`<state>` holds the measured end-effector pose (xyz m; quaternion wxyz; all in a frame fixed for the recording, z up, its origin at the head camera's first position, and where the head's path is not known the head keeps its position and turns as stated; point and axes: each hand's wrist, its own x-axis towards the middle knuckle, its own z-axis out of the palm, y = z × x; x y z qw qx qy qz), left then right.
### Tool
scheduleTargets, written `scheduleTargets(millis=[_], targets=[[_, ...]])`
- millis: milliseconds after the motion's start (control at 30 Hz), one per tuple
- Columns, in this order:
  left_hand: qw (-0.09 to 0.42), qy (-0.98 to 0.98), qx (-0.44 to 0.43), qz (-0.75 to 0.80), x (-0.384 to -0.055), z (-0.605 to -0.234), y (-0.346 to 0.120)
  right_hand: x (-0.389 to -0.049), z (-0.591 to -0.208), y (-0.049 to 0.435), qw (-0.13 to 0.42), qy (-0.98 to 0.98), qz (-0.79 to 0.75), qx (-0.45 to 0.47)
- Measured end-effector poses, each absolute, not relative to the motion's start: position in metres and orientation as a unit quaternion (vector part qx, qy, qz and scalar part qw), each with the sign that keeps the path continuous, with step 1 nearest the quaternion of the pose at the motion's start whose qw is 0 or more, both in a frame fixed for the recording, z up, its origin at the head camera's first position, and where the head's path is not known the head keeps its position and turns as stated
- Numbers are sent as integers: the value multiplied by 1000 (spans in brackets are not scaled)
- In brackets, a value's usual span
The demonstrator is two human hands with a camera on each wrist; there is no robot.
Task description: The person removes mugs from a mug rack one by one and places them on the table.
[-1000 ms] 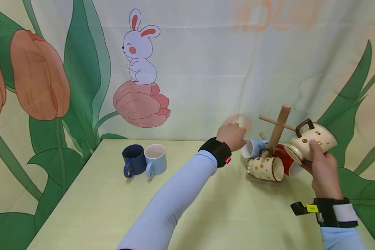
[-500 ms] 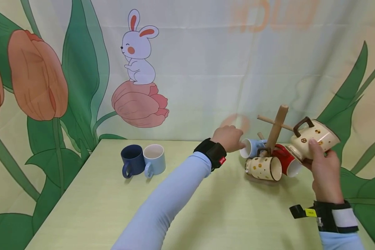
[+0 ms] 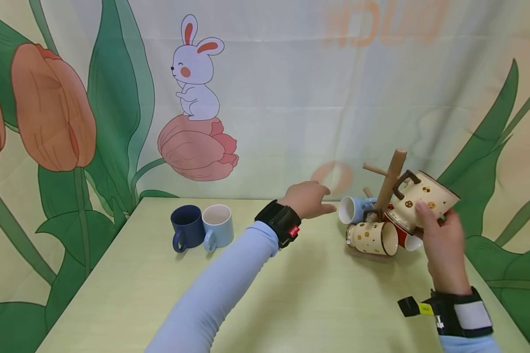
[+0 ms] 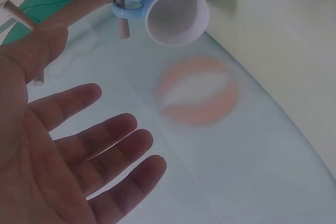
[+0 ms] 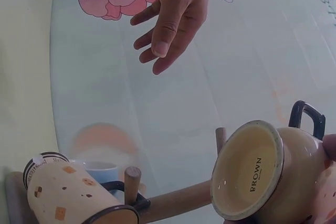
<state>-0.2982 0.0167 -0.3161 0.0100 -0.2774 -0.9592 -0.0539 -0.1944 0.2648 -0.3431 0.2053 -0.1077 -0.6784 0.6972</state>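
My right hand (image 3: 443, 245) holds a cream mug (image 3: 424, 200) with brown spots and a dark brown handle, tilted, in front of the wooden mug tree (image 3: 389, 182). In the right wrist view its base reads BROWN. Left of the tree my left hand (image 3: 306, 199) hovers with fingers spread, holding nothing; its palm shows in the left wrist view. On the tree's lower pegs hang a second cream mug (image 3: 373, 238), a light blue mug (image 3: 355, 210) and a red mug (image 3: 410, 241), the red one partly hidden behind the held mug.
A dark blue mug (image 3: 188, 226) and another light blue mug (image 3: 218, 225) stand side by side, upright, on the left of the pale table (image 3: 128, 294). Behind the table hangs a printed cloth (image 3: 274, 98). An upper peg (image 3: 374, 168) juts left from the tree's post.
My left hand has drawn back leftward from the tree and its fingers have spread. My right hand has moved the cream mug left and slightly down, closer to the post.
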Motion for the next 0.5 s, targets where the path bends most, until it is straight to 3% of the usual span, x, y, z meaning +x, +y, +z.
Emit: scheduleTargets(millis=[500], targets=[[1, -953, -288, -91, -276, -327, -26, -183, -358, 232, 168, -752, 626, -120]])
